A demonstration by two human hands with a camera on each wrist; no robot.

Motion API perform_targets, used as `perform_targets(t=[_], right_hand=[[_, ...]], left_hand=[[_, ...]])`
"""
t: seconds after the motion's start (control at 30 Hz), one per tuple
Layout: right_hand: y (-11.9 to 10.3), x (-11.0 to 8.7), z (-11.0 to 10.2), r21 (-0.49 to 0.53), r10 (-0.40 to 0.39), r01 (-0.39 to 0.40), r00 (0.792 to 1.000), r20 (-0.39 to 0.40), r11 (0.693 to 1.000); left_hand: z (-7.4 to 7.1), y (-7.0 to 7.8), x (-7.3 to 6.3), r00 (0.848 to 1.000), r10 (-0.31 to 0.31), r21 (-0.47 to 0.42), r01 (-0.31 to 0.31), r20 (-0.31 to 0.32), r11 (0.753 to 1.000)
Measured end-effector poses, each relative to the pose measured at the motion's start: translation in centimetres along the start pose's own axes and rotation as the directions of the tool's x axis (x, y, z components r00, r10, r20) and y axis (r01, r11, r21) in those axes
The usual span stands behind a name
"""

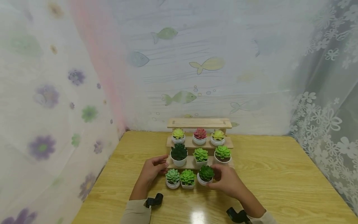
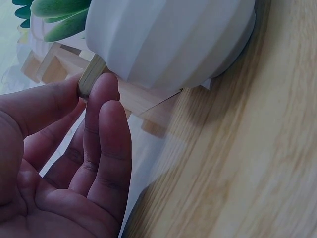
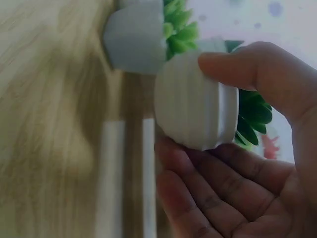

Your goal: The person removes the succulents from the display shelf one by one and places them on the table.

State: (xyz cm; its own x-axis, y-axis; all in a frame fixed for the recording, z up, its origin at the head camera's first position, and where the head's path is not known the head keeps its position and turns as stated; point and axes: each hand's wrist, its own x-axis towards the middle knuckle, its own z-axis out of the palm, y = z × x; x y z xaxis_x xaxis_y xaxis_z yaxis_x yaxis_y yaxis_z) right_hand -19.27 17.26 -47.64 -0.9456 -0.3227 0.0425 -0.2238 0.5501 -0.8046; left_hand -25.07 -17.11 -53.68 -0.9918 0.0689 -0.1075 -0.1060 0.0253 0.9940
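Observation:
My right hand [image 1: 227, 183] grips the white pot of a dark green succulent [image 1: 206, 173], thumb on one side and fingers on the other. The ribbed white pot [image 3: 195, 101] is tilted in the right wrist view. My left hand [image 1: 152, 168] pinches the left end of the lowest board of a wooden stepped shelf [image 1: 199, 123], and that board end [image 2: 92, 74] shows between thumb and fingers. Left of the held plant, in front of the shelf, stand a pale green succulent [image 1: 172, 176] and a bright green succulent [image 1: 187, 177].
The lowest board bears a dark succulent [image 1: 179, 152] and two bright green succulents [image 1: 200, 154] [image 1: 222, 151]. Above stand two yellow-green succulents [image 1: 178, 133] [image 1: 218, 135] and a red succulent [image 1: 199, 133]. A patterned curtain [image 1: 195, 77] hangs behind the wooden table [image 1: 274, 174].

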Motion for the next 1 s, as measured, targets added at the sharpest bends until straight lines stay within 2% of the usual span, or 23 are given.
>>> perform_targets(t=[0.37, 0.53, 0.77, 1.0], right_hand=[[2.9, 0.7, 1.4, -0.002, 0.036, -0.036, 0.998, 0.046, 0.999], [3.0, 0.7, 1.5, -0.003, 0.041, -0.041, 0.998, 0.041, 0.999], [3.1, 0.6, 1.4, 0.046, 0.071, -0.075, 0.994, 0.079, 0.996], [2.8, 0.7, 1.7, 0.048, 0.056, -0.060, 0.996, 0.075, 0.997]], left_hand=[[-0.2, -0.2, 0.0, 1.000, 0.003, -0.015, -0.003, 0.014, 1.000], [-0.1, -0.2, 0.1, 1.000, 0.003, -0.014, -0.003, 0.004, 1.000], [-0.1, -0.1, 0.0, 1.000, -0.002, -0.008, 0.002, -0.001, 1.000], [-0.1, 0.0, -0.1, 1.000, -0.002, -0.007, 0.002, 0.002, 1.000]])
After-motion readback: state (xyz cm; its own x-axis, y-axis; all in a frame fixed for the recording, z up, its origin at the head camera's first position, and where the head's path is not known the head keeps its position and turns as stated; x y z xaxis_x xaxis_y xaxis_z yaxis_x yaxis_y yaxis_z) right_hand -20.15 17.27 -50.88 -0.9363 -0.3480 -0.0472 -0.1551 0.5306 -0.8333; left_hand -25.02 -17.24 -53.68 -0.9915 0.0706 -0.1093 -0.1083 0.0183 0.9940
